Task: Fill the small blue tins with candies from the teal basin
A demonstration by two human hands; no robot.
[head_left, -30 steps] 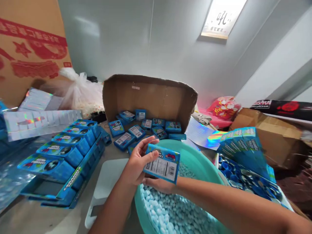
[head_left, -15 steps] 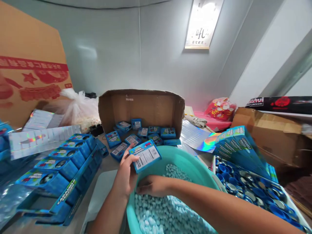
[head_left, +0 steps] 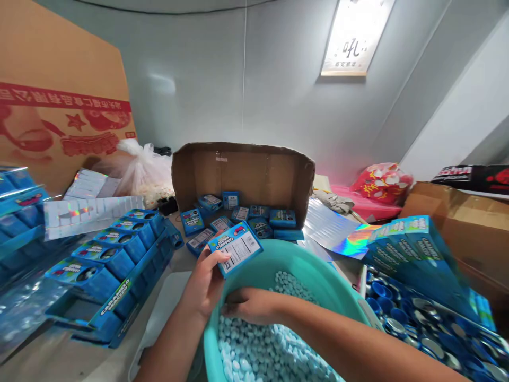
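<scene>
My left hand [head_left: 204, 281] is closed round a small blue candy box [head_left: 237, 248], thumb on its printed white panel, holding it tilted above the left rim of a turquoise tub [head_left: 314, 265]. Light blue candies [head_left: 262, 345] lie heaped in the tub. My right hand [head_left: 252, 305] is inside the tub at its left side, low over the candies and below the box. Its fingers are curled together and point left; whatever they hold is hidden.
An open cardboard box [head_left: 242, 170] behind the tub has several blue boxes [head_left: 282, 217] in front. On the left is a display tray [head_left: 123, 307] with blue boxes. At right stand a tray of blue and silver caps [head_left: 421, 329] and folded blue cartons [head_left: 413, 254].
The view has turned slightly left, so the surroundings sit further right. My left hand still grips the candy box, and my right hand stays low in the tub.
</scene>
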